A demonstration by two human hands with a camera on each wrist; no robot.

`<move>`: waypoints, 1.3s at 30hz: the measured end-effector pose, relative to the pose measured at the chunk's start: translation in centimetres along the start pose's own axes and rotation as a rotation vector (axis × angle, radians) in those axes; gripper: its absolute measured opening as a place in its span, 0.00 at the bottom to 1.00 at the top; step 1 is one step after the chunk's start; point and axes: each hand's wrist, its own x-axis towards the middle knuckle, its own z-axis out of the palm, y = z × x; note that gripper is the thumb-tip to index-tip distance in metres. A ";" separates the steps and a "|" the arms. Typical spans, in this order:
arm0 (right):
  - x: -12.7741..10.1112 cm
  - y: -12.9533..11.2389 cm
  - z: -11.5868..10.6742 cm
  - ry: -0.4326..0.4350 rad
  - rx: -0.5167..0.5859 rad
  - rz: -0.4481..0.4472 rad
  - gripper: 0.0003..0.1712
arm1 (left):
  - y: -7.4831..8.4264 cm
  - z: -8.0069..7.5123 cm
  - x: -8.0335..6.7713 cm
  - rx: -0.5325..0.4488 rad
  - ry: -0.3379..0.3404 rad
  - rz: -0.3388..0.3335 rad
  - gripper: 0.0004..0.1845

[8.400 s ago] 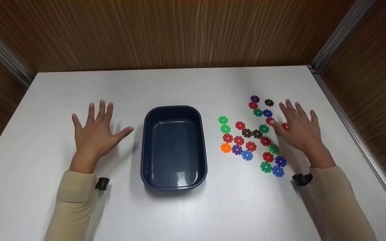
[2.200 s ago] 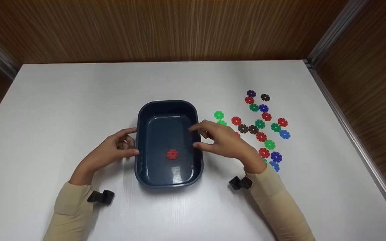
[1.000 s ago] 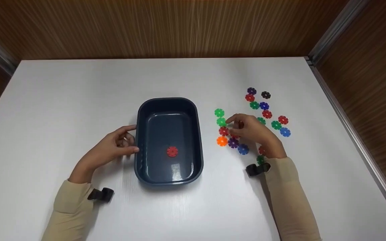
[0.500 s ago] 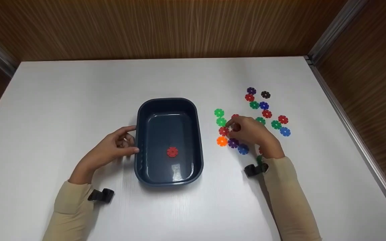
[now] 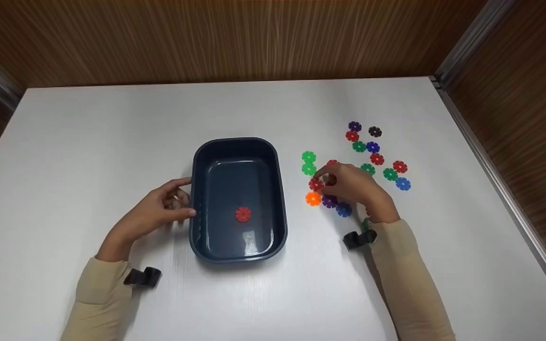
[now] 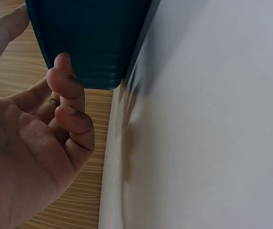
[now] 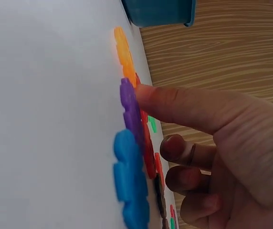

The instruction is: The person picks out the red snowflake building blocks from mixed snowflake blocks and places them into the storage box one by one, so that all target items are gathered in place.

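1. Seen from above: a white table, with brown wood-grain panels along its far edge and at both sides.
2. Near the middle of the table, a dark blue tray, rectangular with rounded corners, long sides running from near to far.
3. Inside the tray, flat on its floor around the middle: a red flower-shaped disc.
4. At the tray's left side, the person's left hand, relaxed, touching the left rim with the tips of a spread thumb and index finger; other fingers loosely bent.
5. To the right of the tray, the right hand, with thumb and index finger bent toward each other at the right edge of a second red disc on the table. Cannot tell whether pinching it or merely touching it.
6. Just beyond that piece, two light green discs; just nearer, an orange disc, then a purple disc and a blue disc in a row toward the right.
7. Farther off to the right, more scattered discs in red, green, blue, purple and black; some partly hidden by the right hand and its beige sleeve.
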 end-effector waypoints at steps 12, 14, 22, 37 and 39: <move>0.0 -0.8 0.3 0.012 -0.093 -0.040 0.18 | -0.2 -0.2 0.1 -0.004 -0.007 0.007 0.37; 0.0 -0.9 0.3 0.023 -0.086 -0.047 0.18 | -0.2 -0.2 0.1 -0.001 -0.011 0.009 0.37; -0.6 -2.1 -0.4 0.047 -0.023 -0.078 0.18 | -0.2 -0.3 0.1 0.023 -0.008 0.008 0.37; -3.1 -6.3 -0.5 0.142 -0.076 -0.339 0.19 | -0.3 -0.3 0.2 0.025 -0.006 0.010 0.37; -3.3 -6.8 -0.2 0.154 -0.093 -0.388 0.19 | -0.3 -0.2 0.2 0.027 -0.007 0.012 0.37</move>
